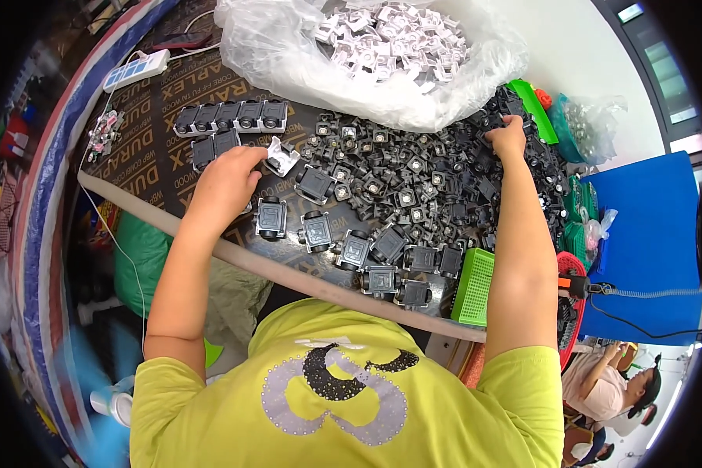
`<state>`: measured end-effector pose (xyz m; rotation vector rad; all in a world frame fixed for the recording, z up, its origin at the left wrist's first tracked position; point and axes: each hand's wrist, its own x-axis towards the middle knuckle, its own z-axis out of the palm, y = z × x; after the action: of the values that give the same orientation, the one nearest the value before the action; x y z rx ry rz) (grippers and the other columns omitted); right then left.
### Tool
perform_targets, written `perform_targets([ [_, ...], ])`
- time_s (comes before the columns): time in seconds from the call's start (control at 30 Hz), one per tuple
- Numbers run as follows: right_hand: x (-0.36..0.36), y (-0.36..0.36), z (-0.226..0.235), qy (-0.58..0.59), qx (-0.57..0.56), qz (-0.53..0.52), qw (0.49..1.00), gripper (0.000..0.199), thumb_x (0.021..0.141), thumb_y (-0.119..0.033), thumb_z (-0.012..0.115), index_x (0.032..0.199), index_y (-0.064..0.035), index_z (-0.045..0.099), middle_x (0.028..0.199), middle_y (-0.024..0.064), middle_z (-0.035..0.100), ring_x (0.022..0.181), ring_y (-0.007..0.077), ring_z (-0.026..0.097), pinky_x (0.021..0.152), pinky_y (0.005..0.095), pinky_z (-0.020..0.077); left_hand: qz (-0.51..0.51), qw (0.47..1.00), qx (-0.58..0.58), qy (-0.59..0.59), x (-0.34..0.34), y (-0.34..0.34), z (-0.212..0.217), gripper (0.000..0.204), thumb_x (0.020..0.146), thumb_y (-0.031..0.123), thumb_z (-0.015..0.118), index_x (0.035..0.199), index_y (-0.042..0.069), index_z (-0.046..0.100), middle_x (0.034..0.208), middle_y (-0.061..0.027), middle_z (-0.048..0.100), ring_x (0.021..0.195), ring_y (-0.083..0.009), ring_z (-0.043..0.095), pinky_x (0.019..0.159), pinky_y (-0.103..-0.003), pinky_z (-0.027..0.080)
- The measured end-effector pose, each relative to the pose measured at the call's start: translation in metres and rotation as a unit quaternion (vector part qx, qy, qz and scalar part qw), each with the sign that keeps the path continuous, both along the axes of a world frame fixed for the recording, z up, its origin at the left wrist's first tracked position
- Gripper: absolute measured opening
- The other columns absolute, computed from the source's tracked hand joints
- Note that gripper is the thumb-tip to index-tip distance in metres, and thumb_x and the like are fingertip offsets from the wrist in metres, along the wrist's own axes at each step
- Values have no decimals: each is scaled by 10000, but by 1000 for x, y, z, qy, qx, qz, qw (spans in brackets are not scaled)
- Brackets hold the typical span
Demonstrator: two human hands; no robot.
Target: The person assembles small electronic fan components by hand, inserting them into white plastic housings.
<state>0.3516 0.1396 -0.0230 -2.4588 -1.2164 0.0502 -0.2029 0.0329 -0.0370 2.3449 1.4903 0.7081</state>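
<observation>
On the left side of the table, my left hand (225, 186) is bent with its fingers curled beside a short row of black square units (203, 151). Whatever lies under those fingers is hidden. Just right of its fingertips sits a white plastic bracket (281, 157). My right hand (508, 140) reaches far forward into a heap of small black plastic parts (483, 148). Its thumb and fingers close down among them, and I cannot make out a piece in the grip. Between my arms, several black units with metallic side edges (316, 232) lie spread near the table's front edge.
A large clear bag (265, 54) full of white plastic pieces (394, 43) stands at the back. Another row of black units (230, 115) sits at left, near a power strip (136, 70). A green basket (473, 286) stands at the front right. Beyond the right edge hangs a cabled tool (574, 285).
</observation>
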Motion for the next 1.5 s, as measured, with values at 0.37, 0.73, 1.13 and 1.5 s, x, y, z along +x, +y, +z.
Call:
perform_targets([
  [0.37,31,19,-20,-6,35,5,999,644,824,-538,788,1288,-93,745,1352,221,691,1242,386,667,1080,472,514,25,998,31,52,11,10,-9,164,897,61,696,1058,51,663,983,-173,701,949,-418,698,815,-525,561],
  [0.73,29,48,-18,251,242,-15,937,418,895,-234,713,1275,-61,731,1070,82,795,956,220,744,895,354,568,31,996,28,73,5,-8,1,89,878,80,710,928,41,649,903,-152,694,917,-388,692,810,-511,561],
  [1.13,-10,54,-24,-46,-34,108,992,434,844,-390,780,1120,-56,764,1135,160,785,1119,338,729,987,422,543,38,998,-3,49,-4,-12,5,148,861,134,775,904,48,662,910,-144,707,926,-373,684,812,-498,551],
  [1.5,13,40,35,765,325,-28,556,241,1082,-181,518,1199,12,603,1053,192,665,766,251,642,615,331,528,13,983,105,-152,10,-21,39,251,874,124,794,1094,43,707,1080,-124,737,1045,-349,678,907,-431,542],
])
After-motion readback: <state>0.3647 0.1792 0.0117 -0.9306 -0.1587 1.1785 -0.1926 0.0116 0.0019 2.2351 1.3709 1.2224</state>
